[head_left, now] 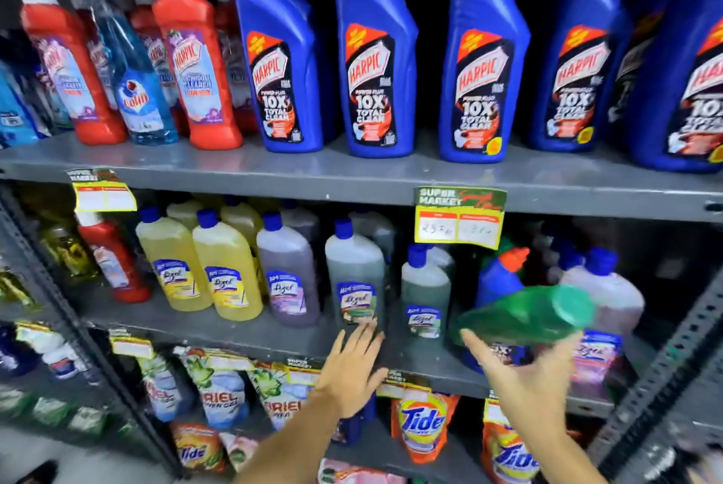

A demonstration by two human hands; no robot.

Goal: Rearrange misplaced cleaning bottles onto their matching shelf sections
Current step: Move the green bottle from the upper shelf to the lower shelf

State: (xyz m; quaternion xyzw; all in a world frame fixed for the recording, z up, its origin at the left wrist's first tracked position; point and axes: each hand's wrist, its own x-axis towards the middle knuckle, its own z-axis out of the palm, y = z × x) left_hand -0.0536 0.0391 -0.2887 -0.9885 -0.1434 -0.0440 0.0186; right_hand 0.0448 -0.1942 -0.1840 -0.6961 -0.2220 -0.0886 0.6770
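Note:
My right hand (526,378) holds a green bottle (524,317) lying sideways, its green cap pointing right, in front of the middle shelf (274,331). My left hand (352,370) is flat with fingers apart, its tips just below a greenish Lizol bottle (354,276). A second greenish Lizol bottle (424,295) stands to its right. A small blue Harpic bottle (499,276) with an orange cap stands behind the green bottle. Yellow Lizol bottles (225,268) and a purple one (287,276) stand further left. A red Harpic bottle (113,256) sits at that shelf's left end.
The top shelf holds large blue Harpic bottles (375,61), red Harpic bottles (195,57) and a blue Colin spray bottle (137,88). Pink Lizol bottles (602,295) stand at the right. Ariel and Tide pouches (424,425) fill the bottom shelf. Grey slotted uprights (661,362) frame the rack.

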